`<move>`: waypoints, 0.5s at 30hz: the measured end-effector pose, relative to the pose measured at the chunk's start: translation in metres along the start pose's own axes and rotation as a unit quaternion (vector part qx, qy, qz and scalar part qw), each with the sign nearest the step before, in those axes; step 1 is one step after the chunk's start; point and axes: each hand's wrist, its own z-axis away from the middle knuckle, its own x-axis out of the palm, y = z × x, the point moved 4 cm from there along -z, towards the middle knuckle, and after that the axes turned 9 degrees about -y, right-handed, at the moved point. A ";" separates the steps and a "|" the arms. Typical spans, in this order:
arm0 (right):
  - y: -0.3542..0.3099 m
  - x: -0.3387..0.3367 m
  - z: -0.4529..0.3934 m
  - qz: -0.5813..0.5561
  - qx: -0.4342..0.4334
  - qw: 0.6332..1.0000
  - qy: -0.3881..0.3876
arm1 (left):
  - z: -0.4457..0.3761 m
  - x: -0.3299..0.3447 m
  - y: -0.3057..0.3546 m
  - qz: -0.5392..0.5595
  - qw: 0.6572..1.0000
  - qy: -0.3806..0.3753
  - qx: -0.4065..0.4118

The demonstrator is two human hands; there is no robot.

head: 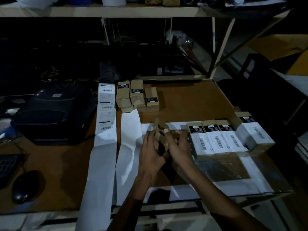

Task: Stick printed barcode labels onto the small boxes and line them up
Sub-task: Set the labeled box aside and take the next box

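I judge I'm mid-labelling: my left hand (150, 152) and right hand (179, 147) both curl their fingers around one small brown box (160, 129), held tilted above the near middle of the cardboard sheet (191, 100), though whether a label is on it I cannot tell. Next the box must be set down beside the row of labelled boxes (221, 139) at the sheet's right edge, its sides square to theirs. Both forearms reach in from the near edge, wrists close together, and the label strip (106, 112) hangs by the sheet's left edge.
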 end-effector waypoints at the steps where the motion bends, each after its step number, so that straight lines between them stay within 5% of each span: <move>1: 0.001 -0.003 0.003 -0.011 0.008 1.000 -0.007 | 0.005 -0.001 0.000 0.006 1.000 0.007 -0.004; 9: 0.031 -0.016 0.000 -0.095 0.064 0.993 -0.040 | 0.043 -0.005 0.003 0.080 0.994 0.056 -0.041; 15: 0.043 -0.025 -0.003 -0.075 0.071 0.993 -0.060 | 0.063 -0.013 -0.015 0.138 0.989 -0.002 -0.052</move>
